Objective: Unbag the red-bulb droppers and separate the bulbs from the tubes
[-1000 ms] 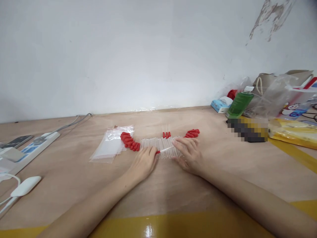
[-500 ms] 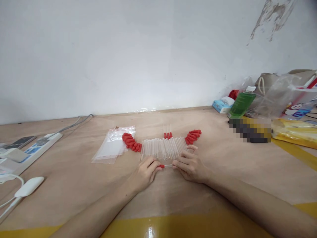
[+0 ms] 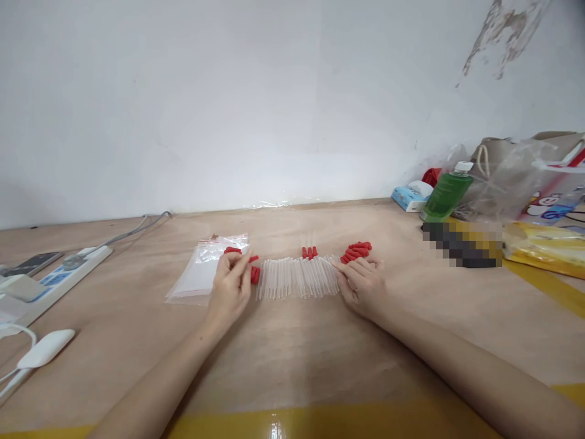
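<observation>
A row of clear thin tubes [image 3: 297, 277] lies side by side on the wooden table [image 3: 292, 353]. Small red caps sit in three clusters: a left cluster [image 3: 253, 272], a few at the back [image 3: 309, 252], and a right cluster [image 3: 357, 250]. My left hand [image 3: 231, 289] rests over the left cluster, fingers pinched on a red cap. My right hand [image 3: 363, 283] lies at the right end of the tube row beside the right cluster, fingers curled; what it holds is hidden.
Clear zip bags [image 3: 201, 274] lie left of the caps. A power strip [image 3: 59, 274], phone [image 3: 30, 263] and white device [image 3: 46, 347] sit far left. At right stand a green bottle [image 3: 445, 192], tissue pack [image 3: 410, 195] and plastic bags [image 3: 525, 177]. Yellow tape [image 3: 320, 421] edges the table.
Both hands held one capped tube in front of the row. They have since parted: the left moved to the left cap cluster, the right to the row's right end.
</observation>
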A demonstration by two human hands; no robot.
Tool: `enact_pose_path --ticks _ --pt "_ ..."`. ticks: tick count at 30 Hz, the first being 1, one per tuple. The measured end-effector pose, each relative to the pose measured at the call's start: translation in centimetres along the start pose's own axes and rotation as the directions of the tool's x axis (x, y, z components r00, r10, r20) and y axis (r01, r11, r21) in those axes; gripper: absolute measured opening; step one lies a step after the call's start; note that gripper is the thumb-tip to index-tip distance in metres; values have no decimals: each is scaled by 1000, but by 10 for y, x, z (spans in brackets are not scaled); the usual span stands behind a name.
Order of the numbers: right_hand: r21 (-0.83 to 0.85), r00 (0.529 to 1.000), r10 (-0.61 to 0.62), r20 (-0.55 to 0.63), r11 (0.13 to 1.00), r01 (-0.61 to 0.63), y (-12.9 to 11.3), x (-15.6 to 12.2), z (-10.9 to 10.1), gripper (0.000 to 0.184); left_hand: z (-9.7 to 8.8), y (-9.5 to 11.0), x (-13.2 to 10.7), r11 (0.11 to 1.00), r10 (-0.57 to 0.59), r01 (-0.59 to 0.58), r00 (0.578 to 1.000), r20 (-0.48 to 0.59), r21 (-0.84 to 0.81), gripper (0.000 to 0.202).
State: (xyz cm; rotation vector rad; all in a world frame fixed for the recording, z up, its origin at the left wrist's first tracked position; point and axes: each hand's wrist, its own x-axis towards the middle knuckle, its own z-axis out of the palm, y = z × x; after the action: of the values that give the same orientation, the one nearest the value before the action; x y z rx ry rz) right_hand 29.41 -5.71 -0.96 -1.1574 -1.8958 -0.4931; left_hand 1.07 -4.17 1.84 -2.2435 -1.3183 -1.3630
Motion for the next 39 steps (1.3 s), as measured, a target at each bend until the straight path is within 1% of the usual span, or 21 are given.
enact_pose_path --ticks 2,5,9,12,18,20,22,24,25,26,27,28,29,30,31,32,33,34,36,39 --pt "-56 999 43 4 997 -43 -3 4 6 17 -3 -11 10 995 -98 97 995 8 35 28" --pt "-134 997 72 5 988 -70 -2 6 14 15 -6 -23 17 977 -202 195 975 93 85 21" --pt "-195 996 81 35 978 -73 2 4 23 16 -7 -27 15 966 -243 219 951 193 140 10" --pt "-201 994 79 71 978 -64 2 3 24 17 -6 -25 13 967 -235 207 949 210 147 11" --pt "-163 985 49 163 986 -22 -4 1 22 19 -6 -27 11 978 -178 151 965 194 147 13" --pt "-158 982 44 184 987 -15 -6 0 22 20 -6 -30 10 980 -152 127 975 163 154 13" --pt "-148 980 54 190 989 -25 -7 -1 21 21 -6 -32 8 976 -136 120 987 80 179 12" --pt "-134 980 75 183 990 -51 -7 -1 20 23 -6 -30 3 972 -101 110 993 -55 210 11" --pt "-128 980 90 179 989 -67 -6 0 19 24 -5 -27 0 973 -56 80 992 -112 215 10" --pt "-126 978 106 180 988 -84 -5 3 17 24 -5 -23 -4 978 5 24 990 -141 207 10" --pt "-130 974 128 188 986 -105 -4 8 16 23 -4 -16 -9 981 81 -56 988 -131 184 11" --pt "-140 966 158 207 981 -131 -2 14 15 23 -3 -9 -13 978 167 -153 982 -89 145 12" --pt "-156 950 195 242 975 -160 -1 22 14 23 -1 -1 -18 964 253 -250 967 -15 87 12" --pt "-179 926 241 290 964 -195 0 31 14 24 1 7 -22 942 332 -334 941 66 23 13" --pt "-208 888 297 351 949 -236 1 42 15 25 3 14 -25 918 397 -395 908 132 -38 14" --pt "-236 833 349 430 934 -269 1 53 17 26 5 20 -28 895 447 -436 874 191 -95 14" --pt "-275 762 407 503 912 -306 1 64 21 27 7 25 -30 874 485 -464 842 235 -144 15" --pt "-316 680 465 566 885 -342 1 74 26 27 9 28 -31 861 508 -475 819 267 -180 15" --pt "-346 605 506 615 862 -370 2 91 39 25 11 29 -32 855 518 -471 798 308 -218 15" --pt "-386 506 554 661 830 -404 6 107 59 19 12 27 -32 866 499 -452 809 312 -215 14"
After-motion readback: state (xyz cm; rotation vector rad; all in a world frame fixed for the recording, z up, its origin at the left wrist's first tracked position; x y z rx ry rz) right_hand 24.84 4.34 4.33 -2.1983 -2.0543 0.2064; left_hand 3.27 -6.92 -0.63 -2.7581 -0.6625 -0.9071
